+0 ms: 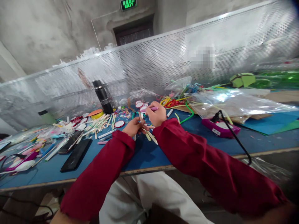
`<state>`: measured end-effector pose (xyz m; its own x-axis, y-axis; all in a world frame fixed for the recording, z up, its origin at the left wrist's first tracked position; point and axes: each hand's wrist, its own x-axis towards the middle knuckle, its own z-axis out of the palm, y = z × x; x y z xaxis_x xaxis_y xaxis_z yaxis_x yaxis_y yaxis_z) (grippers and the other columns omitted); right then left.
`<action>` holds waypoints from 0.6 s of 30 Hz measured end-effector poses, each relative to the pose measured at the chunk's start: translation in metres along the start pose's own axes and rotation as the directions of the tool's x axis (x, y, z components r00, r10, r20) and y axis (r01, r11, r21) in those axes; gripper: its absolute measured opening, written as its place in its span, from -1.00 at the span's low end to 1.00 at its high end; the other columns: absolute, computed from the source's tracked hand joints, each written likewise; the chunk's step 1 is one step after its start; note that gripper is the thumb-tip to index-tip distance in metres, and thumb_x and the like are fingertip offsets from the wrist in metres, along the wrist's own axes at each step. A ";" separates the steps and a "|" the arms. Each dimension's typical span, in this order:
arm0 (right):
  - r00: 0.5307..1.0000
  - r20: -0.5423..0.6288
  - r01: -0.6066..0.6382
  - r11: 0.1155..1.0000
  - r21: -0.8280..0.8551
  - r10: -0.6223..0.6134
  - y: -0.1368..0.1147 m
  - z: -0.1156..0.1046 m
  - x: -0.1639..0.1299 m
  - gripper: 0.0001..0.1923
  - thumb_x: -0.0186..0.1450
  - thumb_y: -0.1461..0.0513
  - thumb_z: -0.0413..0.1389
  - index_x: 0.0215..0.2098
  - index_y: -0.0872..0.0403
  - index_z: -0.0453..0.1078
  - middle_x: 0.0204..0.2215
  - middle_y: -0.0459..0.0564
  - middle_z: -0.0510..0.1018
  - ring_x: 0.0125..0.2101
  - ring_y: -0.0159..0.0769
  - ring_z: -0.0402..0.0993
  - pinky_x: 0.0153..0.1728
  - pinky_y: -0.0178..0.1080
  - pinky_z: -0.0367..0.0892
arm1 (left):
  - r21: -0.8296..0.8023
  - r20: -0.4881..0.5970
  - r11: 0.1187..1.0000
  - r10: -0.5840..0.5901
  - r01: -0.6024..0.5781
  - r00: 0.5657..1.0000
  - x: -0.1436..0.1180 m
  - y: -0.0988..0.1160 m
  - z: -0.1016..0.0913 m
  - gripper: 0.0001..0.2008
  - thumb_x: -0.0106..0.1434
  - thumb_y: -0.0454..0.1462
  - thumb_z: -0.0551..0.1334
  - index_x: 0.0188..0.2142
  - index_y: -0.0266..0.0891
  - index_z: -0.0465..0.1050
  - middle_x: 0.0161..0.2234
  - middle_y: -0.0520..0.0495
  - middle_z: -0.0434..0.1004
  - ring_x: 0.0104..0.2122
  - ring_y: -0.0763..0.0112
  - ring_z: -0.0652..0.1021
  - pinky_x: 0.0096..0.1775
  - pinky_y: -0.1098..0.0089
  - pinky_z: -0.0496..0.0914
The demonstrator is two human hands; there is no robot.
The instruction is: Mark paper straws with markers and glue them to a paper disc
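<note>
My left hand (pixel 134 126) rests on the blue table (pixel 149 155) and grips a small bundle of pale sticks (pixel 151 137) that point toward me. Just above it, my right hand (pixel 157 115) is closed around a pink pen-like stick (pixel 153 109), its tip aimed left over the bundle. Both arms wear dark red sleeves. Round red-and-white discs (pixel 140 105) lie right behind the hands.
A black flask (pixel 102 96) stands at the back left beside a heap of sticks (pixel 100 123). Two dark phones (pixel 76 154) lie left. A purple glue gun (pixel 219 127) with a black cord sits right, by clear plastic bags (pixel 233 102). A perforated metal screen (pixel 163 62) backs the table.
</note>
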<state>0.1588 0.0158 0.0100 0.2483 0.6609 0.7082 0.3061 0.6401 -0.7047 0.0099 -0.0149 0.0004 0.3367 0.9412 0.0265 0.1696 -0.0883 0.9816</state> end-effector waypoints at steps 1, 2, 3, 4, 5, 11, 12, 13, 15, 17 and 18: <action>1.000 -0.009 -0.002 1.000 0.001 0.002 0.001 0.000 0.000 -0.85 0.12 0.16 0.09 -0.58 -0.02 0.26 -0.65 -0.16 0.37 -0.55 -0.33 0.25 -0.48 -0.26 0.14 | -0.001 -0.002 1.000 -0.001 0.001 1.000 0.000 0.001 0.000 -0.67 0.17 -0.14 0.36 -0.29 -0.19 0.23 -0.48 -0.04 0.62 -0.58 0.45 0.57 -0.61 0.54 0.17; 1.000 -0.017 -0.002 1.000 0.006 0.002 0.001 0.000 0.001 -0.85 0.12 0.16 0.09 -0.57 -0.02 0.26 -0.65 -0.16 0.37 -0.55 -0.32 0.25 -0.49 -0.26 0.13 | -0.004 -0.005 1.000 -0.002 0.002 1.000 0.000 0.001 0.000 -0.67 0.16 -0.15 0.37 -0.29 -0.19 0.23 -0.47 -0.04 0.62 -0.58 0.45 0.57 -0.60 0.54 0.17; 1.000 -0.022 0.000 1.000 0.014 0.001 0.002 0.000 0.001 -0.85 0.12 0.16 0.09 -0.57 -0.02 0.26 -0.65 -0.16 0.37 -0.55 -0.32 0.25 -0.49 -0.26 0.13 | -0.006 -0.008 1.000 -0.003 0.003 1.000 -0.001 0.001 -0.001 -0.67 0.16 -0.15 0.37 -0.29 -0.19 0.23 -0.47 -0.03 0.62 -0.58 0.45 0.57 -0.60 0.54 0.17; 1.000 -0.024 0.005 1.000 0.022 -0.005 0.001 0.000 0.001 -0.85 0.12 0.17 0.09 -0.57 -0.02 0.26 -0.65 -0.16 0.37 -0.55 -0.33 0.26 -0.49 -0.27 0.14 | -0.008 -0.010 1.000 -0.004 0.004 1.000 -0.001 0.001 -0.001 -0.67 0.15 -0.15 0.38 -0.29 -0.19 0.23 -0.47 -0.03 0.62 -0.58 0.45 0.57 -0.60 0.54 0.17; 1.000 -0.023 0.014 0.999 0.030 -0.013 0.001 0.000 0.000 -0.85 0.12 0.18 0.09 -0.57 -0.02 0.25 -0.65 -0.16 0.37 -0.55 -0.33 0.26 -0.48 -0.27 0.15 | -0.010 -0.010 1.000 -0.004 0.004 1.000 0.000 0.001 -0.001 -0.66 0.15 -0.14 0.38 -0.29 -0.19 0.24 -0.47 -0.03 0.62 -0.58 0.45 0.57 -0.60 0.54 0.17; 1.000 -0.012 0.016 1.000 0.016 -0.016 0.000 0.000 0.000 -0.85 0.12 0.21 0.09 -0.58 -0.01 0.26 -0.63 -0.17 0.39 -0.54 -0.35 0.26 -0.44 -0.26 0.18 | -0.006 -0.010 1.000 0.000 0.000 1.000 0.001 0.000 -0.002 -0.64 0.15 -0.11 0.39 -0.28 -0.19 0.24 -0.45 -0.03 0.63 -0.56 0.45 0.59 -0.59 0.55 0.19; 1.000 -0.016 0.006 1.000 0.010 -0.006 0.000 0.000 0.000 -0.86 0.12 0.20 0.09 -0.58 -0.01 0.26 -0.63 -0.17 0.39 -0.54 -0.35 0.26 -0.45 -0.26 0.17 | -0.007 -0.015 1.000 0.002 -0.002 1.000 0.001 0.000 -0.002 -0.64 0.15 -0.10 0.39 -0.27 -0.19 0.24 -0.44 -0.03 0.63 -0.56 0.44 0.59 -0.60 0.55 0.19; 1.000 -0.023 -0.001 1.000 0.008 0.001 0.000 0.000 0.000 -0.86 0.12 0.19 0.10 -0.57 -0.01 0.26 -0.63 -0.17 0.38 -0.54 -0.34 0.26 -0.46 -0.26 0.17 | -0.009 -0.019 1.000 0.003 -0.004 1.000 0.001 0.000 -0.002 -0.64 0.15 -0.10 0.39 -0.26 -0.19 0.25 -0.44 -0.04 0.63 -0.55 0.44 0.59 -0.60 0.55 0.20; 0.999 -0.035 -0.005 1.000 0.022 0.006 0.000 0.000 0.000 -0.85 0.12 0.19 0.10 -0.58 -0.01 0.26 -0.64 -0.17 0.37 -0.54 -0.34 0.25 -0.46 -0.26 0.16 | -0.012 -0.027 1.000 0.004 -0.004 1.000 0.001 0.001 -0.002 -0.64 0.15 -0.09 0.38 -0.27 -0.18 0.25 -0.43 -0.03 0.64 -0.55 0.44 0.60 -0.60 0.54 0.20; 0.999 -0.034 0.012 0.998 0.055 -0.010 -0.002 0.000 0.000 -0.84 0.12 0.19 0.09 -0.58 -0.01 0.25 -0.63 -0.17 0.37 -0.54 -0.35 0.26 -0.45 -0.26 0.17 | -0.012 -0.026 1.000 0.007 -0.007 1.000 0.000 0.001 -0.002 -0.65 0.16 -0.10 0.38 -0.28 -0.18 0.24 -0.43 -0.03 0.65 -0.55 0.45 0.59 -0.60 0.55 0.20; 0.999 -0.027 0.022 0.997 0.070 -0.020 -0.002 0.000 -0.001 -0.84 0.12 0.20 0.09 -0.59 0.00 0.25 -0.63 -0.17 0.38 -0.54 -0.35 0.26 -0.44 -0.26 0.18 | -0.011 -0.022 1.000 0.010 -0.011 1.000 0.000 0.001 -0.002 -0.65 0.16 -0.10 0.37 -0.28 -0.18 0.24 -0.43 -0.04 0.65 -0.55 0.45 0.59 -0.60 0.55 0.20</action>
<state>0.1576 0.0140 0.0113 0.2667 0.6371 0.7232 0.2464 0.6803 -0.6902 0.0079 -0.0144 0.0018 0.3184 0.9471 0.0408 0.1559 -0.0948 0.9832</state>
